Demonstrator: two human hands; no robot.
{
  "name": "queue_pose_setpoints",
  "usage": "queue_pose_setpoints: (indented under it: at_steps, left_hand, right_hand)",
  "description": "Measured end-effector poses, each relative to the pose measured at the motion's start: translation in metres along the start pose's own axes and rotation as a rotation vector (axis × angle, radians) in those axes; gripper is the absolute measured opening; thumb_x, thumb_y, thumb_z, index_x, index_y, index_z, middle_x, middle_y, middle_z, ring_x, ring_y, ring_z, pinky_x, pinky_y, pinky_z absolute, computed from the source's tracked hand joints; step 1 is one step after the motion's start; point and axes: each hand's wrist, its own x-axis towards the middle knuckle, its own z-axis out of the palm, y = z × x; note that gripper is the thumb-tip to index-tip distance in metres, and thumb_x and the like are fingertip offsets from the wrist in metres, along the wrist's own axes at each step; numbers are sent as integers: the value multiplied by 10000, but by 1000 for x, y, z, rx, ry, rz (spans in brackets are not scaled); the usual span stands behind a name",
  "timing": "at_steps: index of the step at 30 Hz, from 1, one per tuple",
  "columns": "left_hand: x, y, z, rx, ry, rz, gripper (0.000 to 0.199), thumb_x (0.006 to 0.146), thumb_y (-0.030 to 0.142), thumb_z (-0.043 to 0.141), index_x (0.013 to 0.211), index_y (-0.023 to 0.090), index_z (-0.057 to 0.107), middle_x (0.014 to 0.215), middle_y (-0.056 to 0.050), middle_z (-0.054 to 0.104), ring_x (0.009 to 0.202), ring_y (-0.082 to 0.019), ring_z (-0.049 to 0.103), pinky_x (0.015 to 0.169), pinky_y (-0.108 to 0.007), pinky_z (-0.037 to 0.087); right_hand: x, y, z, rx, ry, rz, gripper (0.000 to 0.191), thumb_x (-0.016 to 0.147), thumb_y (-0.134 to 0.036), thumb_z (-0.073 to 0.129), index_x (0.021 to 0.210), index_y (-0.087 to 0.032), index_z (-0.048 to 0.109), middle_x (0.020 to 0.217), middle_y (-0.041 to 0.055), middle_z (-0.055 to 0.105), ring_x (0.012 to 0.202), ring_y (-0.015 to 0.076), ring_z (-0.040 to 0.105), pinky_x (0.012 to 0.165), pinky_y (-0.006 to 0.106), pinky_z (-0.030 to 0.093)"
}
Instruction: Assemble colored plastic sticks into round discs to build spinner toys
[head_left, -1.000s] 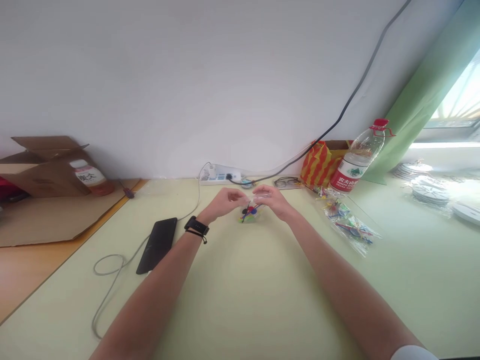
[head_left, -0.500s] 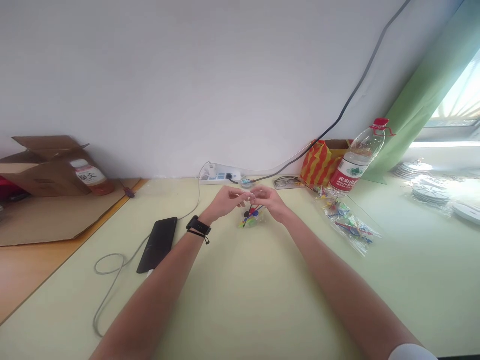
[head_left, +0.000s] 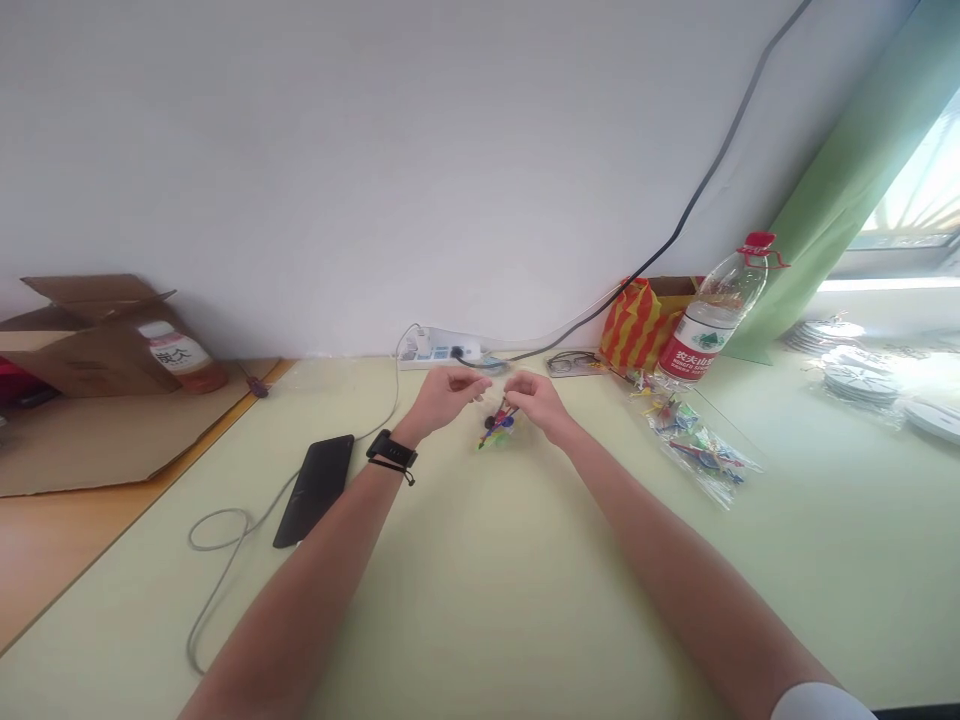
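Note:
A small clear plastic bag (head_left: 497, 430) holding small coloured parts, red, blue, black and yellow-green, hangs just above the table between my hands. My right hand (head_left: 541, 404) pinches its top at the right, thumb against fingers. To the left, my left hand (head_left: 444, 402) has thumb and fingertips pressed together near the bag's upper edge. Whether a bit of the film is between those fingertips is too small to tell. A black watch (head_left: 392, 450) is on my left wrist.
A black phone (head_left: 315, 490) on a cable lies left. Behind are a power strip (head_left: 439, 348) and striped bag (head_left: 637, 325). At right stand a large bottle (head_left: 709, 325), packed coloured parts (head_left: 697, 445) and white discs (head_left: 861, 380). A cardboard box (head_left: 97, 340) is far left.
My hands, which met at the bag's top, have moved slightly apart, the left one leftward. The coloured parts in the bag have shifted a little.

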Motion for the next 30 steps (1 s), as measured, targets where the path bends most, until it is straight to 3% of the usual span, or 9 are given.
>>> queue_pose_setpoints:
  at_steps: [5, 9, 13, 17, 19, 25, 30]
  left_hand:
    - [-1, -2, -7, -36, -97, -81, 387, 838, 565, 757, 878, 184, 809, 860, -98, 778, 780, -209, 718, 734, -330, 587]
    - [-2, 0, -5, -121, -115, -96, 389, 828, 541, 777, 1013, 200, 801, 971, -111, 786, 857, -224, 737, 787, -361, 605]
    - [-1, 1, -2, -160, -110, -91, 397, 818, 540, 783, 986, 181, 803, 919, -107, 779, 852, -226, 731, 790, -372, 605]
    - [-2, 0, -1, -152, -98, -75, 388, 812, 540, 794, 972, 187, 812, 916, -100, 784, 835, -217, 722, 795, -365, 599]
    - [-2, 1, -1, -160, -81, -67, 388, 813, 538, 797, 971, 184, 812, 913, -102, 785, 835, -217, 719, 801, -367, 596]
    - [0, 9, 1, -211, -40, -67, 391, 827, 521, 801, 997, 169, 802, 909, -106, 778, 827, -210, 717, 812, -374, 596]
    - [0, 11, 1, -193, -28, -29, 388, 821, 527, 805, 986, 177, 806, 920, -103, 786, 819, -211, 722, 807, -375, 589]
  right_hand:
    - [-1, 0, -20, -53, -139, 42, 64, 643, -218, 660, 702, -201, 679, 698, 4, 684, 709, 180, 645, 686, 308, 484]
    - [-3, -8, -29, -74, -239, 48, 113, 669, -250, 762, 768, -205, 730, 825, 32, 744, 841, 214, 687, 769, 338, 517]
    - [-3, -6, -17, -5, -148, 32, 329, 592, -304, 877, 867, -211, 724, 906, 40, 753, 884, 223, 682, 730, 329, 516]
    - [-3, 4, 5, 80, 10, 74, 354, 567, -259, 813, 890, -218, 675, 661, -35, 658, 655, 169, 603, 633, 308, 477]
    - [-4, 6, 13, 105, 74, 77, 371, 563, -229, 754, 920, -221, 652, 636, -51, 640, 614, 152, 567, 625, 303, 464]
    - [-7, -3, 19, 138, 118, 63, 445, 569, -235, 695, 1002, -235, 595, 652, -54, 652, 641, 158, 563, 651, 308, 455]
    - [-8, -2, 21, 111, 133, 27, 386, 587, -251, 667, 967, -240, 600, 626, -55, 642, 642, 168, 565, 631, 301, 435]
